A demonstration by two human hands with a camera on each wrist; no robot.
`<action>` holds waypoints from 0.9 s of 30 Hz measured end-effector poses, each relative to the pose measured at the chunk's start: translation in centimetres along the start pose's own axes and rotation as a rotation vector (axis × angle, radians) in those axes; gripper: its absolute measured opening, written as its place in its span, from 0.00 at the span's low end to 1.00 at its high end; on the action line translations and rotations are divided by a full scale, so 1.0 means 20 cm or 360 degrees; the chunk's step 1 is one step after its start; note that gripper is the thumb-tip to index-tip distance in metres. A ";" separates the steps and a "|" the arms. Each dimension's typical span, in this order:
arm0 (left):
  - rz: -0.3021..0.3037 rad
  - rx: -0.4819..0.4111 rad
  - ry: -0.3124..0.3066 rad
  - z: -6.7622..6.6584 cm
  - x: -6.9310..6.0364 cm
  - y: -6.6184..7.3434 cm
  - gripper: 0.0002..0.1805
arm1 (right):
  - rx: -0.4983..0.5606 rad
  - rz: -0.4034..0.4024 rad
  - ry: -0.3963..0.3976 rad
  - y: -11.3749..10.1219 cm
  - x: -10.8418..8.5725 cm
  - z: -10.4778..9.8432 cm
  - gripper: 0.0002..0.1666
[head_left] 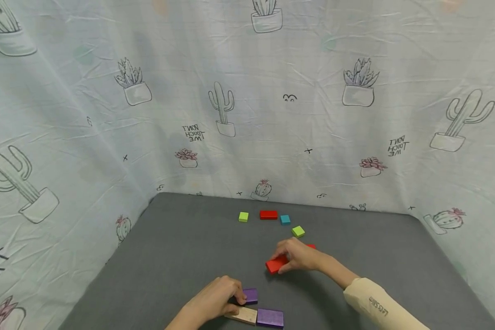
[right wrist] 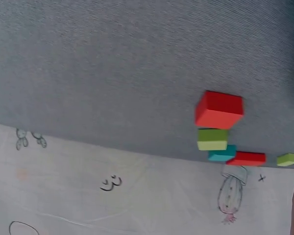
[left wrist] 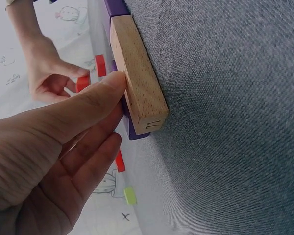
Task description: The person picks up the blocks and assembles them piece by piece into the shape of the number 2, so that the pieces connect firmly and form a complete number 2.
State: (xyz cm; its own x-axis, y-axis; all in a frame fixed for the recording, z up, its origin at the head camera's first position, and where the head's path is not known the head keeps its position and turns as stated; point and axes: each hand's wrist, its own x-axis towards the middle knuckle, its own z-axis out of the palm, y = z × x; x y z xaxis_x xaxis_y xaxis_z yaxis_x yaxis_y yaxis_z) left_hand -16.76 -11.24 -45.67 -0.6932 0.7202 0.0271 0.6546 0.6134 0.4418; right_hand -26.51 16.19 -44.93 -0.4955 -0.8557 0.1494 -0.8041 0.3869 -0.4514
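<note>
Head cam's looking forward-down over table (head_left: 169, 247). Left wrist's shooting close, rolled sideways, sharing right hand (head_left: 295, 255) with head; right wrist's facing curtain (right wrist: 152, 205) upside down.

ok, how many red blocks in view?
3: one red block in the right hand; another behind that hand, partly hidden in head view; a third farther back beside the teal block.

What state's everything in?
Nearest red rectangular block: gripped
Plain wooden rectangular block: touched
Farther purple rectangular block: partly covered
Nearer purple rectangular block: unheld
Middle red rectangular block: unheld
Farthest red rectangular block: unheld
Left green square block: unheld
Right green square block: unheld
Teal square block: unheld
Right hand: gripping
Left hand: touching wood
</note>
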 end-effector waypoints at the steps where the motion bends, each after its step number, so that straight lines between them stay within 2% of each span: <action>1: 0.0002 0.0003 -0.0001 0.00 0.00 0.00 0.09 | 0.0013 -0.0006 -0.0004 -0.01 0.01 0.00 0.17; 8: -0.0003 0.0011 0.0004 0.01 0.00 0.00 0.09 | 0.0137 -0.0023 -0.0021 -0.08 0.03 -0.01 0.17; 15: 0.0027 0.0050 0.0028 0.01 0.00 0.00 0.10 | 0.0226 -0.0054 -0.0038 -0.12 0.03 0.02 0.18; 21: 0.0014 0.0020 0.0003 0.00 0.00 0.00 0.09 | 0.0248 -0.0089 -0.0034 -0.14 0.02 0.04 0.18; 27: 0.0001 -0.0003 -0.0005 0.01 0.00 0.00 0.09 | 0.0217 -0.0150 -0.0046 -0.11 0.02 0.09 0.19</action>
State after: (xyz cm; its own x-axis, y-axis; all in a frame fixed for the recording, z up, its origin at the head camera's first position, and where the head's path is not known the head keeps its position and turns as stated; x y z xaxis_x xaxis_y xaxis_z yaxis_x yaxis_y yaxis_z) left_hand -16.80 -11.18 -45.80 -0.6917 0.7218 0.0243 0.6544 0.6122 0.4437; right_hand -24.29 14.34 -45.53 -0.4089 -0.8962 0.1719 -0.7933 0.2560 -0.5523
